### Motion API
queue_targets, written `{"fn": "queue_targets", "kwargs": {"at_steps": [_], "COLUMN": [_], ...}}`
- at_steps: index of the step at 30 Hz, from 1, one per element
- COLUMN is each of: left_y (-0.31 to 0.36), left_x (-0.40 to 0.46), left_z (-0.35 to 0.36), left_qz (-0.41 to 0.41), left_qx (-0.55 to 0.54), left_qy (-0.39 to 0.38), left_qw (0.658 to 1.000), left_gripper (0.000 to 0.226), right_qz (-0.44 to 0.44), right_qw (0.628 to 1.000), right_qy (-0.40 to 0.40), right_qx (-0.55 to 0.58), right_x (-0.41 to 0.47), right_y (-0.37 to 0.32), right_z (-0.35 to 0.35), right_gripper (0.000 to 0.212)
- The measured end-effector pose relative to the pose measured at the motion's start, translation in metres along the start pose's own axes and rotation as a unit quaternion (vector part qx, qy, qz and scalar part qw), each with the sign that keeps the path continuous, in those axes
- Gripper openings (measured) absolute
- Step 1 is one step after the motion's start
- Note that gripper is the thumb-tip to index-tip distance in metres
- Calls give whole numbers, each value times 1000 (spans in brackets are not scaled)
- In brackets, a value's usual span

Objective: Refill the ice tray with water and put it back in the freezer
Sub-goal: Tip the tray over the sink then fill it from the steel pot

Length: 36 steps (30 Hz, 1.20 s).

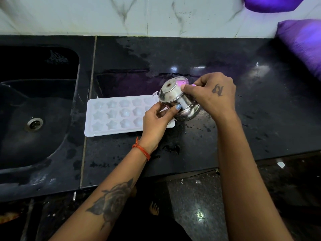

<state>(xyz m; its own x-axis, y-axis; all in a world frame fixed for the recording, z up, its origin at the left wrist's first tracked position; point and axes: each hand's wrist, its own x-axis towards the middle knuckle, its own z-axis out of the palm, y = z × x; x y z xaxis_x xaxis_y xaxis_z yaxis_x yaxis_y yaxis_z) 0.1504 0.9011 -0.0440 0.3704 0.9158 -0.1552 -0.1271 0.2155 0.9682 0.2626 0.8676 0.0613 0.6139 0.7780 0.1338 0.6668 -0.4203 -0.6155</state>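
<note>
A white ice tray (114, 117) with star and flower moulds lies flat on the wet black counter (225, 136), just right of the sink. Over the tray's right end I hold a small steel pot (175, 100), tipped far over so its base faces up and left. My right hand (213, 96) grips the pot from the right, thumb on the base edge. My left hand (158, 122) holds it from below, thumb pressed on its side, and hides the tray's right end. The pot's mouth faces away, so its contents are hidden.
A black sink (34, 108) with a steel drain (33, 124) fills the left side. Purple cloth (302, 44) lies at the counter's far right corner. A marble-tiled wall (139, 14) stands behind. Water drops spot the counter, whose front edge runs near my forearms.
</note>
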Motion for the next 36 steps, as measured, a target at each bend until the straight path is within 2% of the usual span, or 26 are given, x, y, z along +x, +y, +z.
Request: {"fn": "queue_targets", "kwargs": {"at_steps": [7,10,12,17,23,30,36], "left_y": [2,2,2,4,-2,-8,-11], "left_x": [2,4,5,6,6,9,11], "left_z": [0,1,2,6,12,15,18], "left_qz": [11,17,16,7,-21,-32,-38], "left_qx": [16,29,36,23,-3,-10,-12], "left_qy": [21,26,20,-3,-32,-42,-44], "left_qw": [1000,999,999,1000,999,999,998], "left_gripper": [48,50,49,65,40,51,44], "right_qz": [45,76,81,70,57,49,48], "right_qw": [995,990,989,992,997,998,999], "right_qy": [-14,-14,-8,8,11,15,19], "right_qx": [84,120,125,100,49,20,13], "right_x": [1,3,2,1,1,4,6], "right_y": [13,19,21,22,20,22,24], "right_z": [3,6,6,1,-4,-3,-4], "right_gripper": [29,31,32,26,26,25,23]}}
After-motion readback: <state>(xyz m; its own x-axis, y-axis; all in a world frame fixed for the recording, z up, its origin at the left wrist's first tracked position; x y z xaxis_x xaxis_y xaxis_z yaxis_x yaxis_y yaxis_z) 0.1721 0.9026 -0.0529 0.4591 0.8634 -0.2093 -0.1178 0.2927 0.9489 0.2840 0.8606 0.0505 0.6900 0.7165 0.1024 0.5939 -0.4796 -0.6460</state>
